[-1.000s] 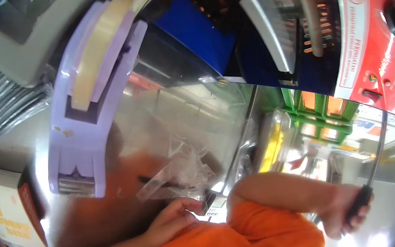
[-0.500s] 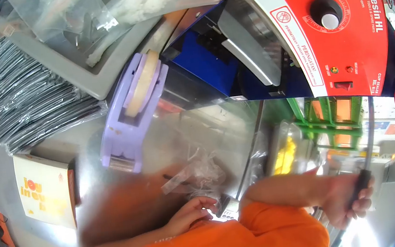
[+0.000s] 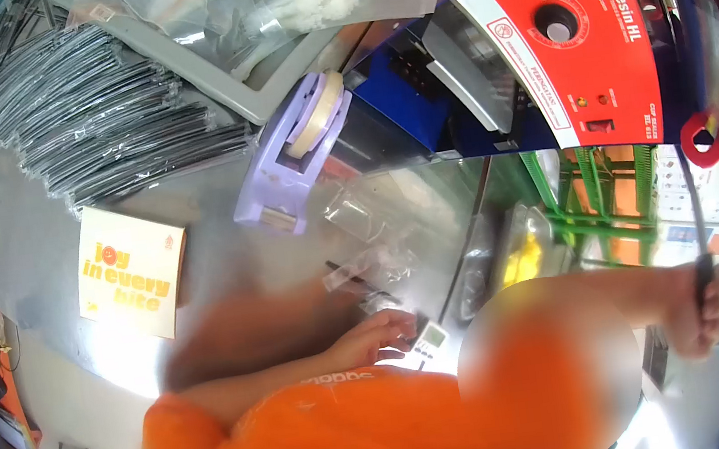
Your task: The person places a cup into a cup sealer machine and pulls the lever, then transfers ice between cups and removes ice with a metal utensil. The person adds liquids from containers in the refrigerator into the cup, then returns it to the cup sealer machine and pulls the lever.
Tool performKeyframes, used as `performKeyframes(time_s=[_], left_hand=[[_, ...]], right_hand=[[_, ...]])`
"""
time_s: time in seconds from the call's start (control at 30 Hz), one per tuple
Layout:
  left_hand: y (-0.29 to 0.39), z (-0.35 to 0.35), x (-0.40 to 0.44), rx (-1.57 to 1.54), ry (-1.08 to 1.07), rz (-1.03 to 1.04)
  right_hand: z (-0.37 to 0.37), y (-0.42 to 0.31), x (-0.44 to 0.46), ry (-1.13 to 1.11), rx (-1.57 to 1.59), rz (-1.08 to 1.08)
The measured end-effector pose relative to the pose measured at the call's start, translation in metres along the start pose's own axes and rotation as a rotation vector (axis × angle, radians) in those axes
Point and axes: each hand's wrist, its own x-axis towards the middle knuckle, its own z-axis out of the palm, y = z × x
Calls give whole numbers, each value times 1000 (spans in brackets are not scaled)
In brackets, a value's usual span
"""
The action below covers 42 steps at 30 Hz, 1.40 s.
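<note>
My right hand (image 3: 693, 323) is closed around the black grip (image 3: 705, 285) of a metal lever at the right. The lever reaches up to a red and blue cup sealer (image 3: 620, 76) marked "Mesin HL". My left hand (image 3: 378, 337) is by my orange shirt, its fingers loosely bent and apart, with no object visible in them. Beside those fingertips lies a small white device with a display (image 3: 432, 338). Crumpled clear plastic (image 3: 386, 261) is on the metal table just beyond the left hand.
A lilac tape dispenser (image 3: 278, 185) stands left of the sealer. Packs of dark, plastic-wrapped sticks (image 3: 112, 111) and a "joy in every bite" box (image 3: 132, 270) are further left. A grey tray (image 3: 245, 99) holds plastic bags. Green racks (image 3: 589, 196) are at right.
The view has shifted, so the sealer, dispenser and box sit differently in it. My right hand, still on the lever grip, appears further right and higher. The left hand stays near my body.
</note>
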Motion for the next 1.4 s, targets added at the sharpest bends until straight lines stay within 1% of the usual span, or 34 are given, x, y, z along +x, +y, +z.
performKeyframes(time_s=[0.07,0.13,0.17,0.2,0.23,0.27,0.3,0.37,0.43,0.53,0.57,0.67,0.73,0.77,0.87,0.97,1.0,1.03,1.1,1.13,1.17,1.23,1.27,1.33,1.37,1.4], left_hand=[[-1,1,0,-5,7,-4],[-6,-4,3,-37,0,25],[-6,-4,1,-36,-7,20],[-7,-3,0,-56,16,-6],[-7,-3,1,-74,39,-27],[-10,-3,1,-90,64,-18],[-12,-3,2,-84,56,-10],[-16,-3,2,-113,102,-21],[-26,-6,1,-122,100,-20],[-32,-7,2,-119,-6,-53],[-34,-9,2,-100,-40,-50],[-30,-4,1,-86,-18,-56],[-25,0,1,-79,74,-130],[-26,0,0,-69,73,-125],[-24,0,0,-89,46,-102],[-25,-4,4,-101,53,-81],[-25,-7,5,-106,27,-42],[-26,-9,4,-106,29,-62],[-23,-13,5,-133,21,-25],[-20,-13,3,-172,-14,-11],[-14,-7,2,-163,73,-68],[-11,1,-1,-104,111,4],[-10,2,2,-107,116,6],[-15,-3,2,-84,136,-2],[-13,1,0,-74,172,-25],[-11,1,-1,-68,164,-42]], right_hand=[[-30,10,75,-103,89,171],[33,44,121,298,-143,162],[42,63,147,251,-251,231],[43,92,175,83,-157,455],[78,118,176,339,-223,459],[74,145,188,332,-215,451],[56,177,214,201,-392,494],[48,212,224,131,-563,562],[35,236,225,26,-727,613],[22,257,223,-147,-950,647],[19,261,220,-193,-1007,657],[18,270,215,-322,-1128,646],[18,272,215,-379,-1176,631],[19,272,215,-397,-1185,621],[30,266,223,-395,-1144,582],[40,240,230,-216,-914,563],[42,230,231,-142,-825,544],[43,209,230,-2,-654,507],[100,115,155,-133,-494,392],[89,92,153,7,-306,423],[77,74,147,149,-123,449],[72,55,109,93,-38,315],[74,52,98,84,-53,341],[74,40,79,67,-164,105],[68,32,64,77,-117,61],[59,25,50,89,-58,10]])
